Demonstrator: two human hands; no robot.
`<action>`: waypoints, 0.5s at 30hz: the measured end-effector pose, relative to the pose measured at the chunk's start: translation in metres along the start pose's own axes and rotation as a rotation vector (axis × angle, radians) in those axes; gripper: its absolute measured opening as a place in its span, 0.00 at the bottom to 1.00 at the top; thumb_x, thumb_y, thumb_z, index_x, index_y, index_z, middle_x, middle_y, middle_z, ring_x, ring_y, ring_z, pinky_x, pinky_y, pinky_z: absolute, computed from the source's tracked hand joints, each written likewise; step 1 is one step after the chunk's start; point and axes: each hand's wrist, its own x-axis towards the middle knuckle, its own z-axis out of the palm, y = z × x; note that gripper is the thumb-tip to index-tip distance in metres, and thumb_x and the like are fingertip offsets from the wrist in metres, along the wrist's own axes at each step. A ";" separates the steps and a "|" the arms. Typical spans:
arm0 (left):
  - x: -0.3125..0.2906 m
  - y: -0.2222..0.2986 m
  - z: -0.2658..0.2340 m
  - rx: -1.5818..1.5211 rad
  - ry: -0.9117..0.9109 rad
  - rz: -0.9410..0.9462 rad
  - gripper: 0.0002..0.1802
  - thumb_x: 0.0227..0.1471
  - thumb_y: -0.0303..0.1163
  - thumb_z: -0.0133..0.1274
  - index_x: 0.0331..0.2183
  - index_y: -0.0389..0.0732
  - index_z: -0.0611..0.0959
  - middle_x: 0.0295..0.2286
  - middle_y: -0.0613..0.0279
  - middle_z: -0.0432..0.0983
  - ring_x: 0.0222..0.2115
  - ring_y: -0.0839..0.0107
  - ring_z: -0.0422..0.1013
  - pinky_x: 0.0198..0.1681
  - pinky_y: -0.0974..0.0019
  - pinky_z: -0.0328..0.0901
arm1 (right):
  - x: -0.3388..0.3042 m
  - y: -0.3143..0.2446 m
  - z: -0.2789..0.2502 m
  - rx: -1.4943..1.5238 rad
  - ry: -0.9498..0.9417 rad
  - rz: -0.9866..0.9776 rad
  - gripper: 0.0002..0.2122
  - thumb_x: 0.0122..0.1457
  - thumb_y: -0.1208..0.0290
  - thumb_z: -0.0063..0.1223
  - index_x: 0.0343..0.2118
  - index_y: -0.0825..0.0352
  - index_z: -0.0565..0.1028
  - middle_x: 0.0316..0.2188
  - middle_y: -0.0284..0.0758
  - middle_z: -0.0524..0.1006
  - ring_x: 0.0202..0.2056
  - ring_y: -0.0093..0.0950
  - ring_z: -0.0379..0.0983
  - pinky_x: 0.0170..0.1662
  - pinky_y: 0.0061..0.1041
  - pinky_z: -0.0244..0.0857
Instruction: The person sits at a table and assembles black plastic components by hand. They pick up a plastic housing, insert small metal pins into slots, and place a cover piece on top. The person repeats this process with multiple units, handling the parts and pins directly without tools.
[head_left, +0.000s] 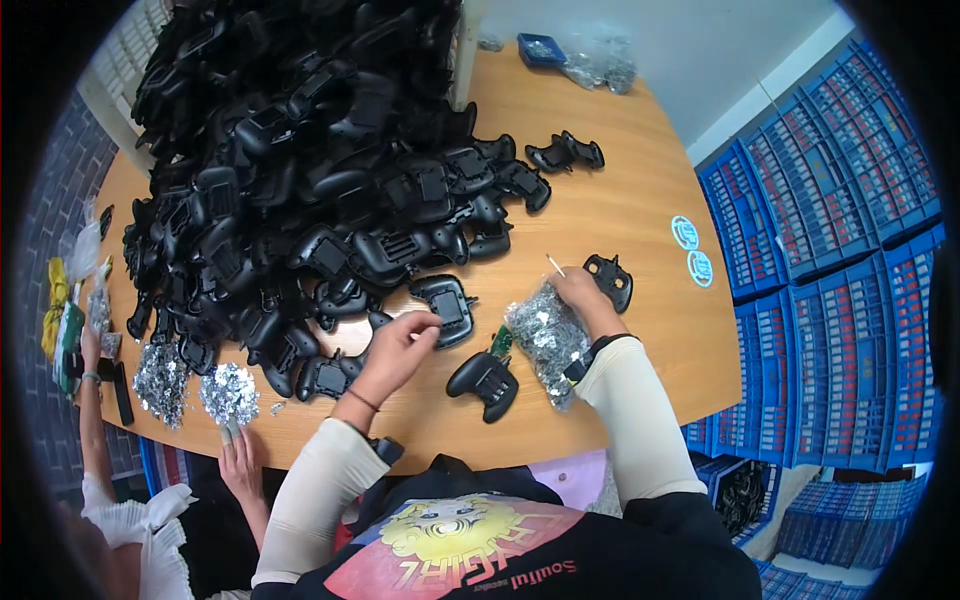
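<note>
Head view: left hand curls half-closed, contents unclear, near controller shell; right hand, grip unclear, at clear bag.

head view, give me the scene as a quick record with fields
left hand: fingers curled, near a black controller shell; grip unclear
right hand: at the top of a clear bag of silvery bits, thin pale stick by its fingertips
between forearms: black controller part, green circuit board
far left: large heap of black controller parts
right: stacked blue crates
</note>
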 end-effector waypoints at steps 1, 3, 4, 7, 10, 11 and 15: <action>0.008 0.001 0.013 0.056 -0.031 0.024 0.11 0.51 0.31 0.50 0.37 0.37 0.78 0.29 0.65 0.76 0.29 0.80 0.70 0.33 0.76 0.65 | 0.009 0.008 0.006 -0.024 0.007 -0.044 0.19 0.52 0.56 0.49 0.34 0.70 0.76 0.34 0.46 0.76 0.38 0.43 0.72 0.44 0.37 0.63; 0.023 0.004 0.035 0.123 -0.076 0.036 0.11 0.52 0.31 0.50 0.37 0.36 0.78 0.29 0.66 0.75 0.30 0.79 0.69 0.33 0.76 0.65 | 0.015 0.022 0.006 0.218 -0.101 -0.008 0.15 0.50 0.61 0.54 0.30 0.71 0.76 0.28 0.43 0.77 0.31 0.35 0.73 0.36 0.32 0.65; 0.030 0.007 0.045 0.134 -0.089 0.025 0.11 0.52 0.31 0.50 0.37 0.36 0.78 0.30 0.65 0.75 0.30 0.79 0.69 0.33 0.76 0.65 | 0.015 0.025 0.005 0.340 -0.157 0.010 0.13 0.49 0.63 0.57 0.27 0.72 0.76 0.25 0.41 0.77 0.27 0.31 0.74 0.32 0.30 0.66; 0.049 0.018 0.072 0.122 -0.119 -0.049 0.11 0.52 0.31 0.50 0.38 0.37 0.78 0.31 0.65 0.75 0.30 0.78 0.69 0.34 0.74 0.65 | 0.009 0.034 -0.006 0.583 -0.291 0.016 0.08 0.48 0.70 0.59 0.23 0.69 0.74 0.18 0.31 0.73 0.20 0.19 0.67 0.22 0.20 0.59; 0.062 0.016 0.098 0.069 -0.103 -0.066 0.16 0.49 0.33 0.51 0.40 0.35 0.76 0.37 0.52 0.75 0.33 0.68 0.73 0.36 0.70 0.67 | -0.014 0.039 -0.011 0.771 -0.260 -0.044 0.06 0.51 0.71 0.56 0.23 0.67 0.73 0.17 0.27 0.71 0.18 0.15 0.64 0.19 0.16 0.54; 0.063 0.016 0.106 0.104 -0.077 -0.035 0.18 0.49 0.33 0.52 0.42 0.35 0.75 0.39 0.51 0.73 0.35 0.67 0.72 0.38 0.69 0.67 | -0.024 0.039 -0.015 0.775 -0.230 -0.061 0.06 0.52 0.72 0.55 0.26 0.69 0.73 0.18 0.27 0.71 0.19 0.15 0.64 0.21 0.17 0.57; 0.066 0.021 0.127 0.138 -0.204 0.101 0.29 0.49 0.40 0.55 0.50 0.37 0.69 0.44 0.53 0.69 0.40 0.68 0.69 0.42 0.69 0.65 | -0.072 0.038 -0.042 0.811 -0.081 -0.124 0.06 0.52 0.74 0.55 0.27 0.71 0.72 0.21 0.28 0.72 0.23 0.15 0.65 0.26 0.15 0.59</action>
